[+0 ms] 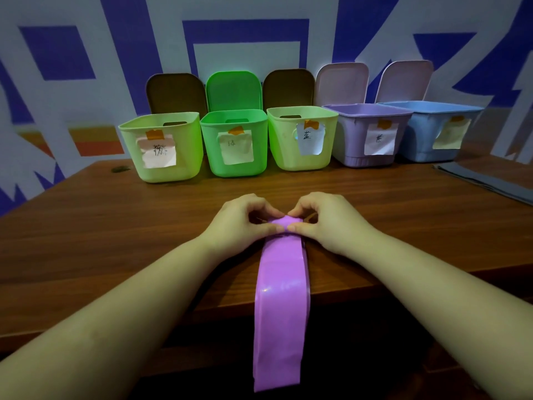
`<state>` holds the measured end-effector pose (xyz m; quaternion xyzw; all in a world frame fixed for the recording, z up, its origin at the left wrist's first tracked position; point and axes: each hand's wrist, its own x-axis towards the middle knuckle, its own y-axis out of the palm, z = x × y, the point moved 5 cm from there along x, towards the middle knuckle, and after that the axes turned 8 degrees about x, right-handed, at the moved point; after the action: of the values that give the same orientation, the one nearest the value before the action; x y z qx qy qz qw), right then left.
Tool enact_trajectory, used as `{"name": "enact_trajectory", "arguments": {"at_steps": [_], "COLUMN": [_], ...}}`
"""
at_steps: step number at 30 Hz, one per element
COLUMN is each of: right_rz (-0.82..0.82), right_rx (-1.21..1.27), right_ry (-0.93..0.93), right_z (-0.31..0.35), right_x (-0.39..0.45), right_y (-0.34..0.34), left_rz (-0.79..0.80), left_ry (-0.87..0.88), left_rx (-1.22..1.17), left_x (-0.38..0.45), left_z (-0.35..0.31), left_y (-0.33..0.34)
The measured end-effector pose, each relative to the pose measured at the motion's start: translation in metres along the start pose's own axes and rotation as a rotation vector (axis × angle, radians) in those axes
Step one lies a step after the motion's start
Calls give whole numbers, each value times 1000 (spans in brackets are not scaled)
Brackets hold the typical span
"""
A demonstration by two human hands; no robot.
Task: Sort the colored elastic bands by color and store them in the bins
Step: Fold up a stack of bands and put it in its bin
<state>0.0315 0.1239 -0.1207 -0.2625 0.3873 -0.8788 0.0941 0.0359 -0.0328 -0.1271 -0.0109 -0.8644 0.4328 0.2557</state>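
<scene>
Five open bins stand in a row along the back of the wooden worktop (86,226), each with a paper label taped to its front. From the left: a pale green bin (184,157), a bright green bin (213,157), another pale green bin (284,151), a lilac bin (352,140) and a light blue bin (421,140), all with lids tipped up against the patterned wall. The writing on the labels is too blurred to read with confidence.

Near the front edge, the left hand (236,223) pinches the far end of a wide purple elastic band (281,298), fingers curled round the folded tip. The right hand (328,223) pinches the same end from the other side, fingertips meeting the left hand's. The band lies flat between the wrists and hangs over the worktop's edge. A grey cloth (490,180) lies at the far right.
</scene>
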Motion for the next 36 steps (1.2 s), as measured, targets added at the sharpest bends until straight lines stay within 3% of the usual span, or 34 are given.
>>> {"name": "enact_trajectory", "arguments": {"at_steps": [5,10,18,25,31,36], "right_rz": [-44,-72,102,70,-7,-20], "right_rx": [16,118,260,234,268,310], "right_ry": [-98,-110,145,55,-7,25], "right_z": [4,4,-8,3,6,11], "right_x": [-9,-14,-8,-24,-36,-35], "right_y": [0,-6,-1,-1,-3,-6], "left_rz": [77,212,107,114,316,237], "left_ry": [-106,-147,-52,-123,-178,-102], "left_rx": [-161,-94,-50,-296,-174,-122], "left_x": [6,4,-11,-18,-20,-31], "left_z": [-3,-2,-7,-12,-9,-14], "left_y": [-3,3,-4,-10,-4,-7]}}
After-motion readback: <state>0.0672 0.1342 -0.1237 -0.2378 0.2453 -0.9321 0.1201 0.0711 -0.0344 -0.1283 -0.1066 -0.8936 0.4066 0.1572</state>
